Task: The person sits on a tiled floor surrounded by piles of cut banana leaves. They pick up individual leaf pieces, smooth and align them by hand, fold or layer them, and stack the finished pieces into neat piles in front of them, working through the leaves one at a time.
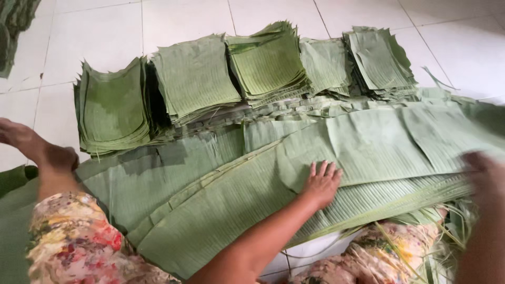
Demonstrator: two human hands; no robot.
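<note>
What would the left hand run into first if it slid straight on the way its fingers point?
More of the big banana leaf under the left hand, then probably the stacks of cut leaf squares beyond; depth is unclear.

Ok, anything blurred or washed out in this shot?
Head view: the right hand at the frame edge is smeared by blur; the left hand, flat on the long green leaf, is sharp; light is soft and even, with mild sheen on the floor tiles.

head cam | looks down, forward | close over banana leaves (336, 152) (single view)
</note>
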